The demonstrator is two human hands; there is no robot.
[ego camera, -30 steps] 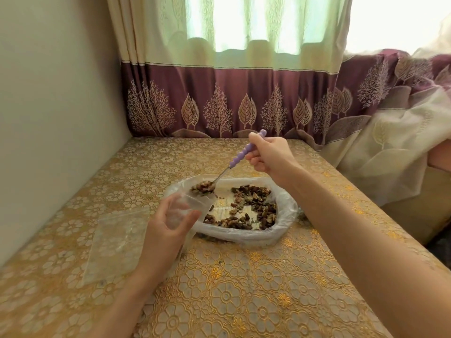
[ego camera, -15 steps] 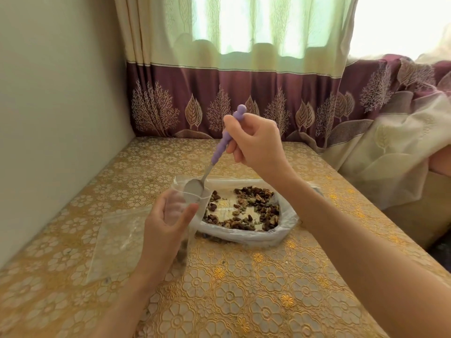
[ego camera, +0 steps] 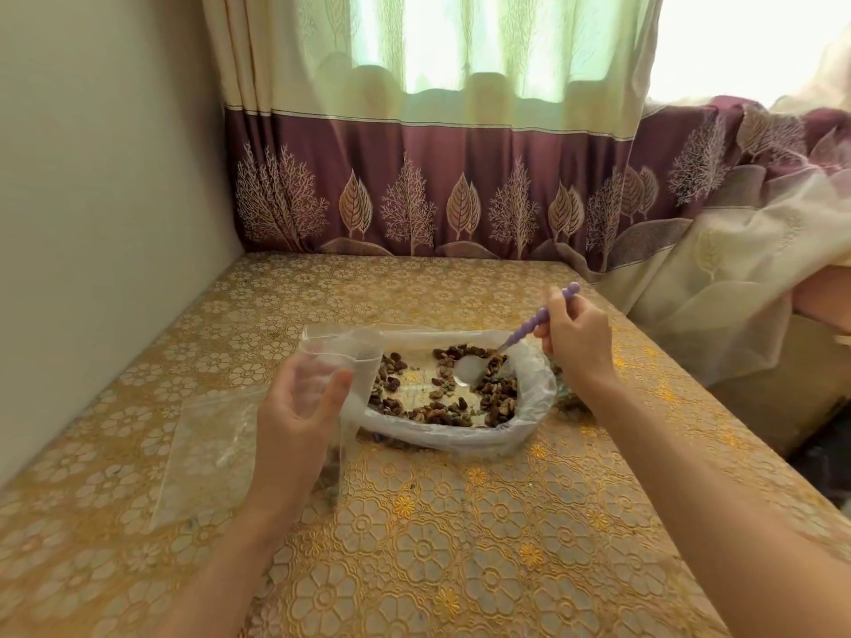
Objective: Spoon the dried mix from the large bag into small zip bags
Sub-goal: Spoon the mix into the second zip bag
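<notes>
**Spills wait at the mouth of the small bag**

The right hand pinches the purple spoon by its beaded handle, fingers curled round it; the bowl of the spoon rests down in the dried mix at about two o'clock within the large bag, and it looks bare of mix. The left hand grips the small zip bag upright at the large bag's nine o'clock edge, thumb and fingers curled round the clear plastic, its mouth held open just beside the rim.

The likely trouble is in the crossing — a heaped spoon must travel from two o'clock over to nine, and loose pieces may roll off onto the tablecloth; some scraps seem to lie under the large bag's near edge already. The small bag is limp, so its mouth could fold shut if the grip slackens, and the spoon would then tip its load outside. A second clear bag lies flat at eight o'clock; whether it is filled I cannot tell.
</notes>
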